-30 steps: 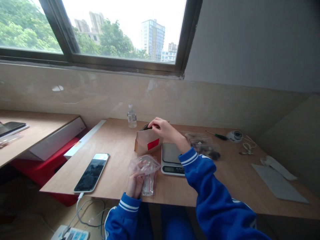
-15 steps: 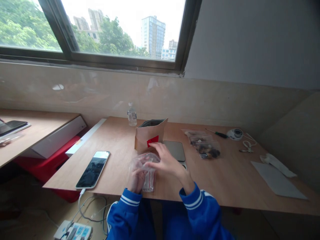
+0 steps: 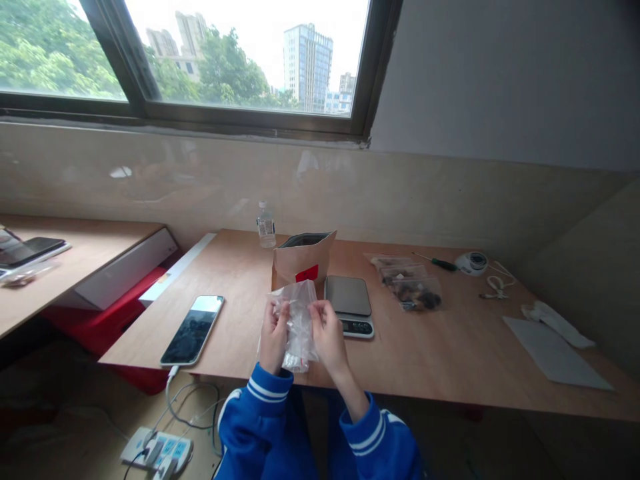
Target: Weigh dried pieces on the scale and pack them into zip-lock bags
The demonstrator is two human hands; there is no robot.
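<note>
Both hands hold a clear plastic zip bag (image 3: 299, 319) upright above the near edge of the wooden table (image 3: 450, 360). My left hand (image 3: 274, 337) grips the bag's left side and my right hand (image 3: 327, 337) pinches its right side near the top. Just behind the bag stands an open brown paper pouch (image 3: 303, 263) with a red label. A small digital scale (image 3: 349, 303) lies right of the pouch, close to my right hand.
A phone (image 3: 193, 329) on a cable lies at the left of the table. A small bottle (image 3: 266, 227) stands at the back. Filled clear bags (image 3: 413, 287), a screwdriver (image 3: 434, 262), a round white device (image 3: 473, 262) and grey sheets (image 3: 553, 357) lie to the right. A power strip (image 3: 157, 450) is on the floor.
My right hand left the paper pouch's opening and came back to the plastic bag. Both hands have lifted the bag off the table and hold it upright.
</note>
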